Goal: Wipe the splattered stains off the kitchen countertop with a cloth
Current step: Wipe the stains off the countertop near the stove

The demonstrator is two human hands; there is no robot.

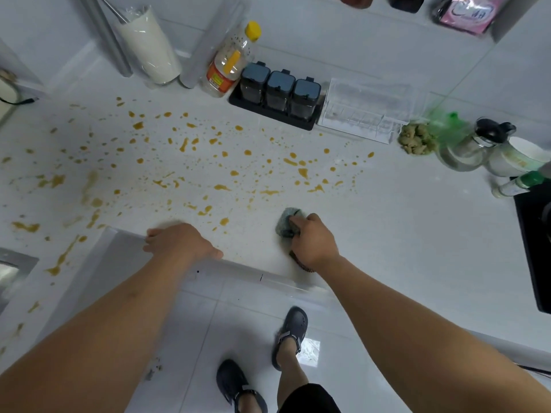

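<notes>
The right hand (313, 241) is curled around a grey-green cloth (286, 221), pressing it down on the white desk (402, 228) near the front edge; the wad pokes out past the knuckles toward the stains, and a dark bit of it shows under the heel of the palm. The left hand (182, 241) holds nothing and lies flat with relaxed fingers on the front lip of the desk, its fingertips pointing left and its thumb lying along the edge. The two hands are apart, with bare counter between them. Orange-brown stains (190, 162) are splattered across the desk from the far left to about the middle right, in drops and short streaks, the nearest ones just beyond the cloth and the left hand. The patch of desk to the right of the cloth looks free of spots. Along the back wall stand a tall pale cup wrapped in plastic film (149, 46), a bottle with a yellow cap (231, 59), a black tray with three dark-lidded jars (278, 93) and a clear plastic box (362, 110). Further right lie a lumpy greenish-brown heap (416, 138), a green bag (441, 125), a glass jug with a black lid (474, 144) and a white bowl (518, 158). Below the edge, two feet in dark clogs (290, 330) stand on a tiled floor (202, 323).
</notes>
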